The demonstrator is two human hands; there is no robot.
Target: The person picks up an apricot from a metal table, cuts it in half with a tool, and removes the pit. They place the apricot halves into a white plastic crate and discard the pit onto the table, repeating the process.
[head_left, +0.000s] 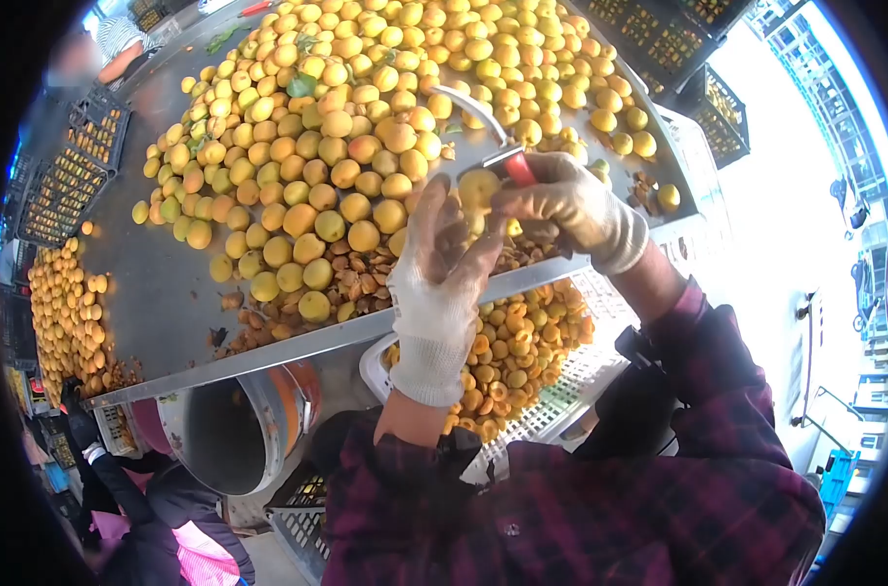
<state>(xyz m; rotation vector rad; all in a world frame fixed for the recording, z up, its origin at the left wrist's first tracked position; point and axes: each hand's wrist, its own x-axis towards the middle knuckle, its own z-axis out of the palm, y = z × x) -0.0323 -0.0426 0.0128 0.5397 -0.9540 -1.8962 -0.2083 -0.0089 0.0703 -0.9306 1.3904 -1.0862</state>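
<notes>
Both my hands wear soiled white gloves and meet above the metal table's near edge. My left hand [431, 293] is closed around a yellow apricot [479, 189], which sits between its fingertips and my right hand. In my right hand [566, 203] is a curved knife [518, 166] with a red handle, its blade pointing up and left, away from the apricot. The right thumb and fingers also reach the apricot. Behind the hands lies a large heap of whole apricots [356, 146], with brown pits [366, 278] along the table edge.
Below the table edge, a white basket [374, 369] holds apricot halves [507, 361]. A metal bucket [231, 430] stands to its left. Black crates [68, 186] of fruit line the far left, more at upper right. Other people work at upper left and lower left.
</notes>
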